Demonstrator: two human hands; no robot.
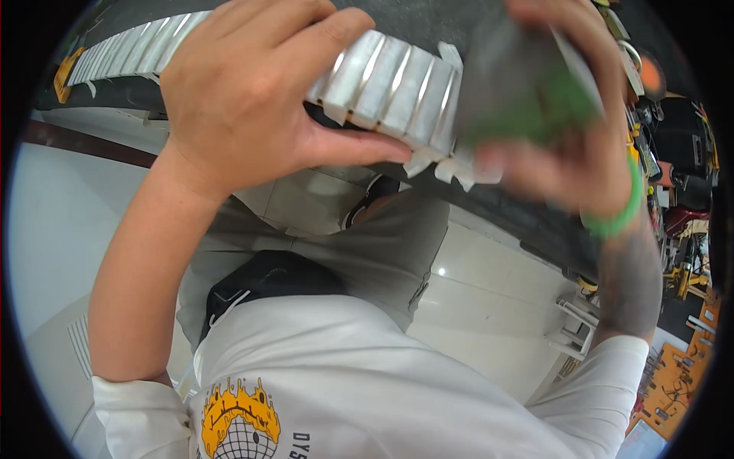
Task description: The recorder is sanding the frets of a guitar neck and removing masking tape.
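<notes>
My left hand (245, 92) is closed around a long row of silvery-white slabs (390, 76), fingers over its top and thumb along its near edge. The slabs stand side by side with bright gaps between them, and torn white paper or tape flaps (455, 170) hang at the right end. In my right hand (600, 145), fingers curl round a dark grey and green object (527, 92), held right beside that end. Motion smears this object, so its kind cannot be made out, nor whether it touches the row.
The row lies on a dark work surface (115, 96), its far-left end next to a yellow piece (67, 75). Along the right edge stand tools and small items, with an orange pegboard (673, 382) below. A white stool (573, 321) stands on the tiled floor (482, 283).
</notes>
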